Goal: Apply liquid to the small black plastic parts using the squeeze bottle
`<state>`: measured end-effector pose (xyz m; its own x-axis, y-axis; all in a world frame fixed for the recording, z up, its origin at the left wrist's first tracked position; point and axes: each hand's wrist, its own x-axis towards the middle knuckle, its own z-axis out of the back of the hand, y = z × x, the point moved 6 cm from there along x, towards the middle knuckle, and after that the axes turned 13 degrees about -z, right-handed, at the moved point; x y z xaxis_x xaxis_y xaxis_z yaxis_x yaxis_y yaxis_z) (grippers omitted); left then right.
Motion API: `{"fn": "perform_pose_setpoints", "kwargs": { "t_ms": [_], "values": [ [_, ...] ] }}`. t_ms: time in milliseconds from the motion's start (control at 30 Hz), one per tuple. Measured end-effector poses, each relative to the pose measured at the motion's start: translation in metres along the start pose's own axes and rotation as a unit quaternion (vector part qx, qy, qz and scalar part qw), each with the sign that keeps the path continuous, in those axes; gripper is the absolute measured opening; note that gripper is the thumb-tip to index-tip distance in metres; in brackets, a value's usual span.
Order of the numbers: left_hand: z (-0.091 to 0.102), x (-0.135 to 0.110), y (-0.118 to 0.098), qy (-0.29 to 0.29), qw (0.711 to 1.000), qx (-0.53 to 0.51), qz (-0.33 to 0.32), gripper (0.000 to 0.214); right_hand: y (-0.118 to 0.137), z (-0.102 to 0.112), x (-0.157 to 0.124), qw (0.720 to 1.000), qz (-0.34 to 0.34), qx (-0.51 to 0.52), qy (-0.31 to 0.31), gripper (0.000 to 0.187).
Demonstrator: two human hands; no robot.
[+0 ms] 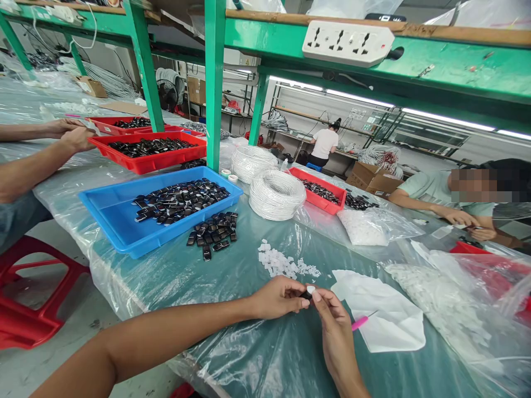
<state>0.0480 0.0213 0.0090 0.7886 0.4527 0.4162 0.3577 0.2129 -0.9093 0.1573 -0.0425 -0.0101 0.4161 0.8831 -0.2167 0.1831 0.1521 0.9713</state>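
Note:
My left hand [280, 298] pinches a small black plastic piece [307, 294] between thumb and fingers above the plastic-covered table. At the top of that piece, my right hand [333, 315] closes thumb and fingers on a small white part [311, 289]; whether it is seated in the black piece I cannot tell. Just beyond my hands lies a heap of small white parts [277, 261]. To the right, a pink-handled tool with a thin metal tip [360, 323] rests partly on a white sheet [390, 315]. Loose black pieces [213, 232] are piled beside a blue tray [124, 240].
The blue tray and red trays [153, 163] hold many black pieces. Coils of white cable [277, 194] stand at the middle, near a green post [214, 83]. Bags of white parts [440, 304] lie on the right. Co-workers sit left and right; a power strip [347, 43] hangs overhead.

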Motion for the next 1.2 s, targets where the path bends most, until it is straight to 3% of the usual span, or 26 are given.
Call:
{"fn": "perform_pose_setpoints", "kwargs": {
  "t_ms": [100, 333, 567, 767, 900, 1200],
  "values": [
    [0.000, 0.000, -0.004, 0.004, 0.999, 0.038, 0.001, 0.033, 0.002, -0.001, -0.001, 1.000, 0.005, -0.005, 0.009, 0.020],
    [0.002, 0.000, -0.011, 0.007, 0.994, 0.105, -0.010, 0.033, 0.012, 0.006, -0.003, 0.996, 0.040, -0.067, -0.043, 0.025],
    [0.005, -0.002, -0.007, -0.003, 0.986, 0.162, -0.028, 0.029, 0.000, 0.001, -0.003, 0.998, -0.045, -0.025, -0.032, 0.031],
    [0.000, -0.002, 0.000, 0.009, 0.998, 0.067, 0.000, 0.034, 0.019, 0.007, -0.009, 0.980, 0.084, -0.157, -0.089, 0.033],
    [0.000, -0.001, 0.002, 0.010, 0.999, 0.031, 0.011, 0.038, 0.024, 0.006, -0.012, 0.960, 0.140, -0.227, -0.085, 0.031],
    [0.003, -0.002, 0.000, 0.016, 1.000, 0.004, 0.020, 0.041, 0.024, 0.004, -0.011, 0.950, 0.160, -0.267, -0.030, 0.025]
  ]
}}
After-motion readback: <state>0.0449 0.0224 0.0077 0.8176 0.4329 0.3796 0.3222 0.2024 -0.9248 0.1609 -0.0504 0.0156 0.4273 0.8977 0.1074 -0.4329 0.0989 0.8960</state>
